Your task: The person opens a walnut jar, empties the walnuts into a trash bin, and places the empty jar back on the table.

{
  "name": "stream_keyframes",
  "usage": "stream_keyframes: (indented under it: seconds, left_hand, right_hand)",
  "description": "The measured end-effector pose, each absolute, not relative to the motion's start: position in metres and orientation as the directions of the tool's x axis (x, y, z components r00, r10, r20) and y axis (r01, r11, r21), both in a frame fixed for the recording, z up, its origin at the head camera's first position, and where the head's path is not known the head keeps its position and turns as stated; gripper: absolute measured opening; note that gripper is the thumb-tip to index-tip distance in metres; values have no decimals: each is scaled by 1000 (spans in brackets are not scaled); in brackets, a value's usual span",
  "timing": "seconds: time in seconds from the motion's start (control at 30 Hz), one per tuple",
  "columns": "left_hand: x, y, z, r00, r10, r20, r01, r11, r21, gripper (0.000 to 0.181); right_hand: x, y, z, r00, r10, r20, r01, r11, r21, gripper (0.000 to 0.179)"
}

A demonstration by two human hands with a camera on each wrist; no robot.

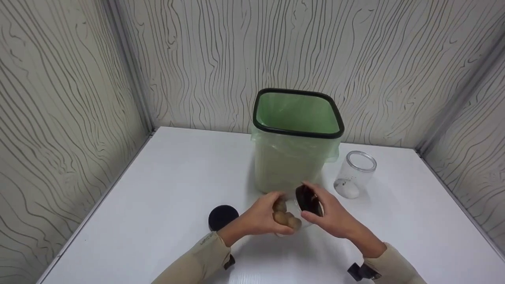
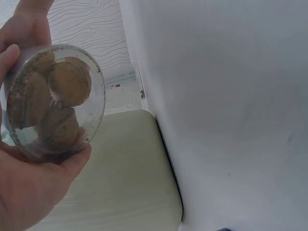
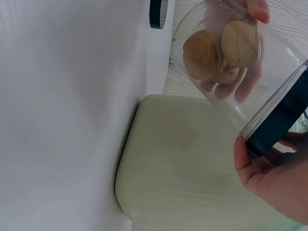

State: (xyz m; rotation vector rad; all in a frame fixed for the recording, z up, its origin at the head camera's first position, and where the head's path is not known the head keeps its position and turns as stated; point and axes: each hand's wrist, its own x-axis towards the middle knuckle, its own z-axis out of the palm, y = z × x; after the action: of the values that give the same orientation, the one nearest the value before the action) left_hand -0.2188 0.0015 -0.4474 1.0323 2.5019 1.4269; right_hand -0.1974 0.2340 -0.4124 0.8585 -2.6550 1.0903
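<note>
My left hand (image 1: 261, 216) grips a clear jar (image 3: 267, 62) round its base end, tilted above the table. Inside, several walnuts (image 3: 202, 54) lie toward the bottom, also seen through the jar's base in the left wrist view. My right hand (image 1: 335, 216) holds the dark lid (image 3: 281, 115) at the jar's mouth, fingers and thumb round its rim. Lid and mouth meet in the right wrist view. Both hands are in front of a bin (image 1: 290, 161).
The bin has a black rim and a pale green liner. An uncapped clear jar (image 1: 356, 173) with dark specks stands right of it. Another black lid (image 1: 223, 217) lies on the white table (image 1: 185, 169), beside my left forearm. Patterned panels (image 1: 205, 67) enclose the table.
</note>
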Motion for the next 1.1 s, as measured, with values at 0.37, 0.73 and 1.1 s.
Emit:
stream_keyframes:
  seconds: [0.37, 0.73, 1.1]
  left_hand:
    - [-219, -3, -448, -796, 554, 243, 472, 317, 823, 83]
    - [-220, -15, -445, -823, 521, 225, 440, 336, 833, 85]
    - [-222, -26, -442, -842, 496, 211, 405, 325, 855, 85]
  right_hand:
    - [-200, 242, -410, -814, -428, 393, -579, 542, -609, 64]
    - [-205, 261, -417, -850, -407, 335, -523, 571, -633, 58]
    - [-214, 279, -426, -898, -356, 259, -441, 732, -520, 64]
